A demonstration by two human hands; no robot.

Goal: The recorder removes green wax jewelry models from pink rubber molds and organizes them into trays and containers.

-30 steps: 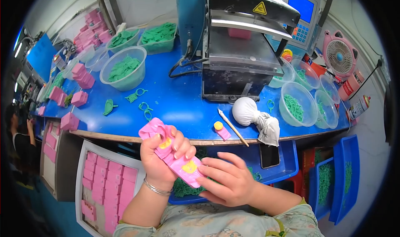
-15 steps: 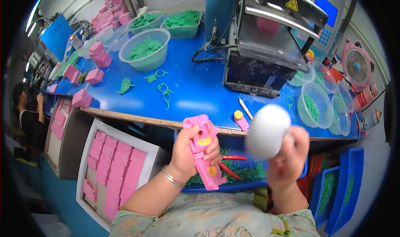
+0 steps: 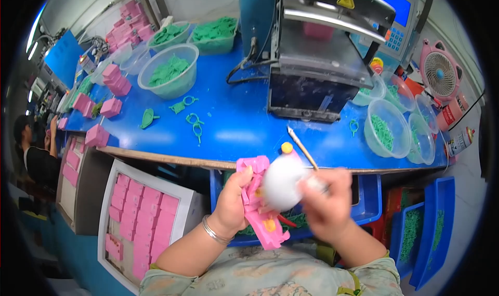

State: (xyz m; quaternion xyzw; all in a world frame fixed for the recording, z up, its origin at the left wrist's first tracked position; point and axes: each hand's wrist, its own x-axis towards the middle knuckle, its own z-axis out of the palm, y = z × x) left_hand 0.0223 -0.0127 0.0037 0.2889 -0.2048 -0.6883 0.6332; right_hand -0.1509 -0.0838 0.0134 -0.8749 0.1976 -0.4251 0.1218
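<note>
Pink mould (image 3: 260, 205) sits clenched in the left hand (image 3: 232, 205) below the surface (image 3: 234, 124); right hand (image 3: 325, 205) grips a white ball (image 3: 282, 181) against it. Bowl (image 3: 169, 77) at 11 o'clock holds green parts (image 3: 167, 70).

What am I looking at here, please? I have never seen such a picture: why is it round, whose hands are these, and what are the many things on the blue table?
A wide fisheye camera worn on a person's head looks down, so the picture is round and straight edges bend. The two hands are that person's own. The left hand holds a pink plastic piece with yellow spots; the right hand presses a white ball-shaped pad against it. On the blue table stand a grey machine, clear bowls of green parts, loose green pieces and pink blocks. A white tray of pink pieces stands lower left.
</note>
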